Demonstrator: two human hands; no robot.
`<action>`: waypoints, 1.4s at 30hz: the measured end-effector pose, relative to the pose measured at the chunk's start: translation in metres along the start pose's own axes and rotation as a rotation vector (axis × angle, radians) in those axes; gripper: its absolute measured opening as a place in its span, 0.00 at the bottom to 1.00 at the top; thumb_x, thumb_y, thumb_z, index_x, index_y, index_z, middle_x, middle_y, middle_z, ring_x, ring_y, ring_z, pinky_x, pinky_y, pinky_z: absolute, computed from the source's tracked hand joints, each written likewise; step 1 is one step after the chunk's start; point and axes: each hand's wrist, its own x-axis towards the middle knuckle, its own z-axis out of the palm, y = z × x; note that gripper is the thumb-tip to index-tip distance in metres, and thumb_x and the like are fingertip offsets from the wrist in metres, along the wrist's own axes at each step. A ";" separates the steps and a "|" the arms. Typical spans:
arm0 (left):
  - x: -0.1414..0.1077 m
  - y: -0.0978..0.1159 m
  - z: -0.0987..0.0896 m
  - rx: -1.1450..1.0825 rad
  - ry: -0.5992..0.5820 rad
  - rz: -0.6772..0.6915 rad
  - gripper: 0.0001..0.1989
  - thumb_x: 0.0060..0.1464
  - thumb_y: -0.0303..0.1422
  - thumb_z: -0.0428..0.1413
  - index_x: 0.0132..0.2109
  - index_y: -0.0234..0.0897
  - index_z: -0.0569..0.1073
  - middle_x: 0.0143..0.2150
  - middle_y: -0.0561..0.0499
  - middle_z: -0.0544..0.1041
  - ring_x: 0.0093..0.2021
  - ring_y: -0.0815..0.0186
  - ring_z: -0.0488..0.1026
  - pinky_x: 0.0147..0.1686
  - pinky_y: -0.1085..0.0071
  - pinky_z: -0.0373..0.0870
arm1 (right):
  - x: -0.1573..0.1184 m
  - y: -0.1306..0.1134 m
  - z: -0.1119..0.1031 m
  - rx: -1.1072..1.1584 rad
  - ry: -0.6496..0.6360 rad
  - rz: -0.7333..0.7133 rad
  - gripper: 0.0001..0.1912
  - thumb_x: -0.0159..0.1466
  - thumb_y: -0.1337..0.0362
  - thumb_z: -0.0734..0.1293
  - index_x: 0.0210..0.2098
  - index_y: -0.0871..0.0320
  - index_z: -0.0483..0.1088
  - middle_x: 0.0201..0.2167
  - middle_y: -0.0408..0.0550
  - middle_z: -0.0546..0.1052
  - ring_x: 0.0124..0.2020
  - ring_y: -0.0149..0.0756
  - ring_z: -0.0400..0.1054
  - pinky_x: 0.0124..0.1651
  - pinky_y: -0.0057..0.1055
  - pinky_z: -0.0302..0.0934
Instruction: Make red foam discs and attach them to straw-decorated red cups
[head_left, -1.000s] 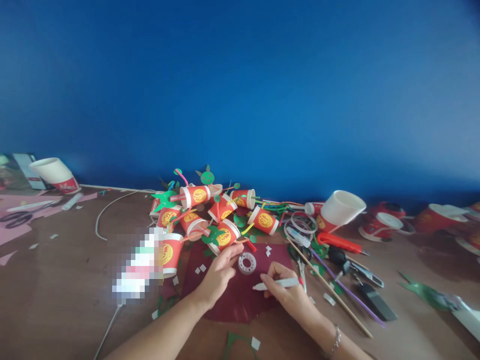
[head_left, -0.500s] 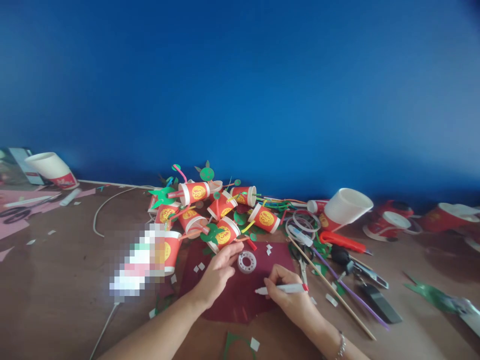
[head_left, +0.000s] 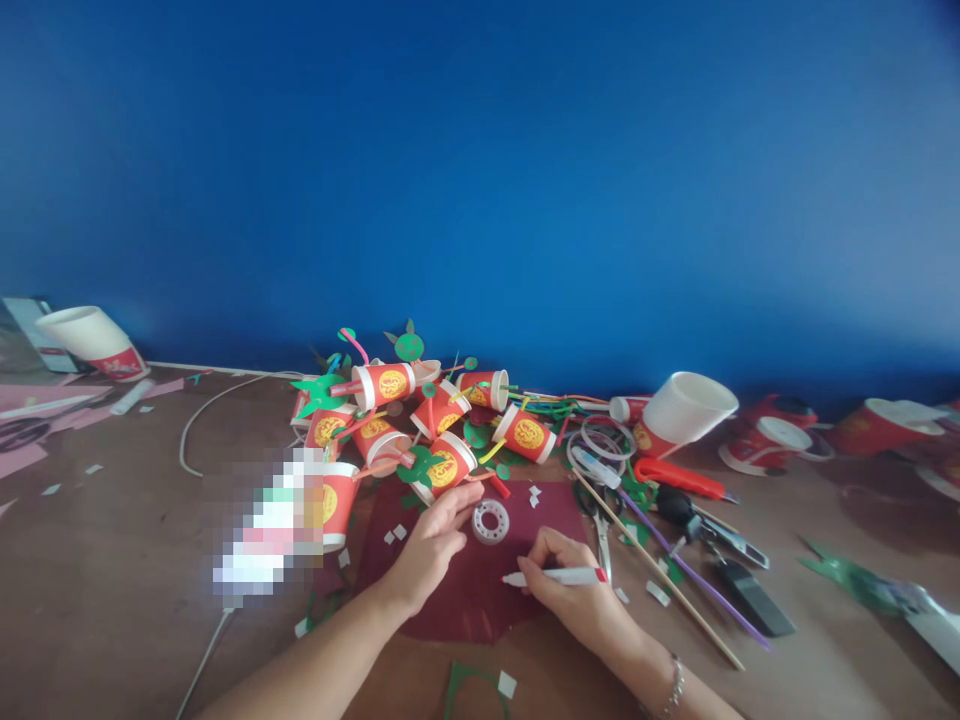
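A dark red sheet of paper (head_left: 465, 600) lies on the table in front of me. My left hand (head_left: 431, 545) rests on its left part, fingers stretched out, the fingertips near a white tape ring (head_left: 490, 522). In my right hand (head_left: 562, 575) is a white marker (head_left: 574, 576) with a red end, its tip pointing left just over the sheet. Small white paper pieces (head_left: 400, 532) are scattered on the sheet. Behind it is a heap of red paper cups (head_left: 526, 434) with green paper shapes and straws.
Scissors (head_left: 602, 540), a wooden stick (head_left: 675, 590), a red-orange tool (head_left: 686, 479) and a stack of white cups (head_left: 686, 408) are at the right. A pixelated bright device (head_left: 266, 540) with a cable lies left. A blue wall (head_left: 480, 200) stands behind.
My right hand and the marker have moved slightly left over the sheet. The whole view has shifted a little; my left hand keeps its place on the paper.
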 end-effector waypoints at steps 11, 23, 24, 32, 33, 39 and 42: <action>0.000 -0.002 -0.002 -0.009 -0.010 -0.010 0.32 0.37 0.19 0.49 0.52 0.40 0.72 0.59 0.48 0.70 0.63 0.55 0.59 0.64 0.55 0.47 | 0.001 0.003 -0.001 0.034 0.020 -0.031 0.12 0.57 0.65 0.61 0.19 0.54 0.58 0.16 0.41 0.71 0.20 0.30 0.63 0.24 0.25 0.56; 0.001 -0.004 -0.002 0.002 -0.017 0.011 0.32 0.37 0.19 0.48 0.52 0.40 0.72 0.58 0.48 0.70 0.63 0.55 0.59 0.64 0.55 0.47 | 0.001 0.001 0.000 0.038 0.029 0.000 0.12 0.59 0.63 0.61 0.20 0.55 0.58 0.18 0.42 0.71 0.21 0.30 0.63 0.25 0.26 0.55; 0.001 -0.004 -0.002 0.003 -0.018 0.013 0.32 0.37 0.19 0.48 0.52 0.40 0.72 0.59 0.48 0.70 0.63 0.55 0.59 0.64 0.54 0.46 | 0.001 0.001 0.000 0.026 0.031 0.002 0.12 0.59 0.63 0.61 0.20 0.55 0.59 0.18 0.42 0.71 0.21 0.30 0.62 0.25 0.26 0.55; -0.002 0.001 0.000 0.022 -0.014 0.000 0.31 0.38 0.20 0.49 0.53 0.40 0.71 0.59 0.48 0.69 0.63 0.54 0.58 0.64 0.53 0.46 | 0.000 -0.001 0.000 0.026 0.010 -0.002 0.12 0.58 0.62 0.63 0.20 0.56 0.60 0.18 0.41 0.70 0.21 0.29 0.61 0.24 0.25 0.53; -0.002 0.001 0.000 0.022 -0.012 -0.001 0.31 0.38 0.20 0.49 0.53 0.40 0.71 0.59 0.48 0.69 0.63 0.54 0.58 0.64 0.53 0.47 | 0.000 -0.001 0.000 0.025 0.007 -0.003 0.12 0.58 0.62 0.63 0.20 0.56 0.60 0.18 0.41 0.70 0.21 0.29 0.61 0.24 0.25 0.53; -0.001 0.002 0.001 0.027 -0.004 -0.001 0.31 0.38 0.19 0.49 0.52 0.40 0.72 0.58 0.48 0.70 0.63 0.55 0.59 0.64 0.54 0.47 | 0.000 0.002 0.000 0.013 0.002 -0.032 0.12 0.58 0.64 0.62 0.20 0.56 0.59 0.17 0.42 0.71 0.20 0.30 0.62 0.25 0.25 0.55; -0.001 0.002 0.001 0.027 -0.001 0.014 0.30 0.38 0.19 0.49 0.51 0.40 0.72 0.58 0.48 0.70 0.62 0.55 0.59 0.64 0.54 0.47 | 0.000 0.002 -0.001 0.021 0.013 -0.042 0.12 0.57 0.65 0.62 0.19 0.55 0.58 0.16 0.41 0.71 0.20 0.30 0.62 0.24 0.25 0.56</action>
